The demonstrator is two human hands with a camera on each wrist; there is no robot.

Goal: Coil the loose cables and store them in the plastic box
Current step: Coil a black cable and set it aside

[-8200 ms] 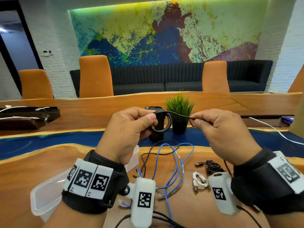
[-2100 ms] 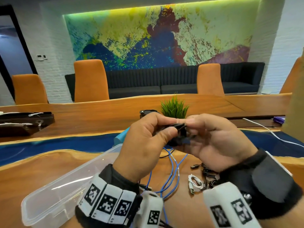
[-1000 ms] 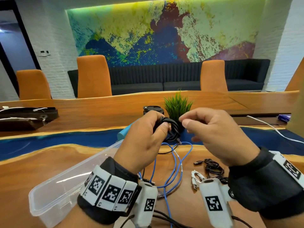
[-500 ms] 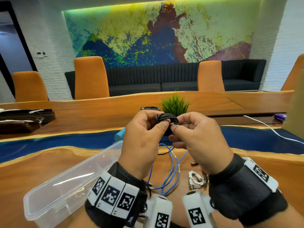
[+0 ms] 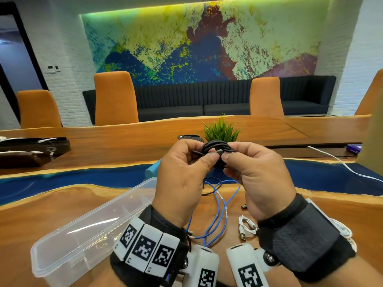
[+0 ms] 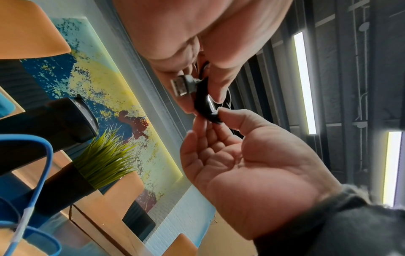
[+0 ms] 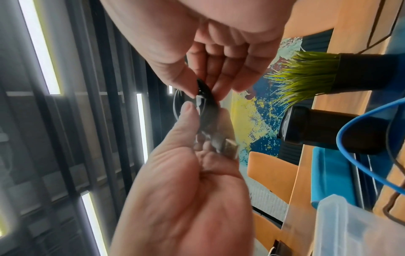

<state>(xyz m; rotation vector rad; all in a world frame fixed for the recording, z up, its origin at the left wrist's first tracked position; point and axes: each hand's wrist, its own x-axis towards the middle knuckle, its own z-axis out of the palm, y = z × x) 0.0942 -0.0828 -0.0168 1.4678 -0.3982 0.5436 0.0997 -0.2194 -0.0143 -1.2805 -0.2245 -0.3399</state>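
Observation:
A black cable (image 5: 216,149) is wound into a small tight coil, held up in the air above the table between both hands. My left hand (image 5: 204,153) pinches the coil's left side with thumb and fingers; in the left wrist view its USB plug (image 6: 184,84) sticks out beside those fingers. From the other side my right hand (image 5: 229,153) pinches it with thumb and forefinger. The clear plastic box (image 5: 72,251) lies open on the table at lower left, nothing visible inside.
On the wooden table under my hands lie a loose blue cable (image 5: 221,210), a thin black cable (image 5: 209,193) and a small white cable bundle (image 5: 246,224). A potted grass plant (image 5: 221,131) and a black cylinder (image 5: 190,137) stand behind the coil. A teal object (image 5: 152,172) sits beyond the box.
One second ago my right hand was apart from the coil; it has come back and now pinches it. My left hand has kept hold of the coil throughout.

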